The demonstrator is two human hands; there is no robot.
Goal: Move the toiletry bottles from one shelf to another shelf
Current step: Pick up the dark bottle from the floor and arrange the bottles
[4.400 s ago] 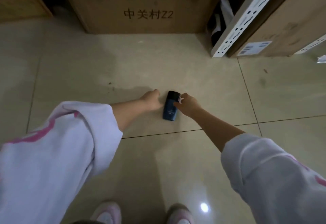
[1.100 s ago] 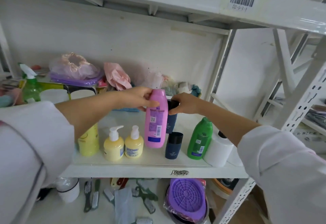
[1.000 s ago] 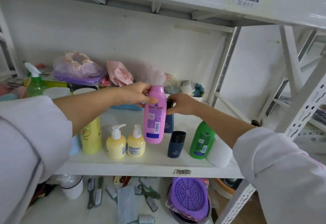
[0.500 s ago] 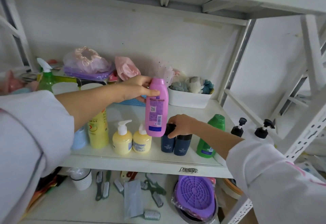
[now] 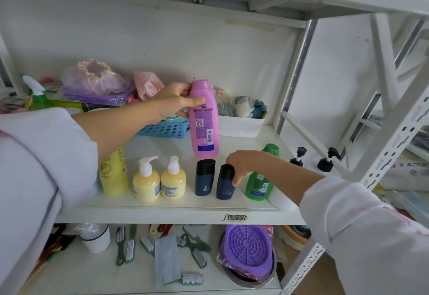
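Note:
My left hand point(image 5: 174, 102) grips a tall pink bottle point(image 5: 204, 123) by its upper part and holds it in the air above the middle shelf point(image 5: 176, 211). My right hand point(image 5: 241, 164) rests on the cap of a dark blue bottle point(image 5: 224, 184) that stands on the shelf, thumb down its right side. A second dark blue bottle point(image 5: 204, 177) stands just left of it. Two yellow pump bottles point(image 5: 160, 182), a tall yellow bottle point(image 5: 114, 174) and a green bottle point(image 5: 261, 178) share the front row.
A blue basket point(image 5: 162, 128) and a white tub point(image 5: 241, 125) of sponges sit at the back. Two black pump heads point(image 5: 313, 159) stand at the right by the white upright point(image 5: 392, 141). Brushes and a purple dish point(image 5: 247, 247) lie on the lower shelf.
My right hand has set the dark blue bottle down beside the other one and its grip has slid to the cap. The pink bottle stays raised in my left hand.

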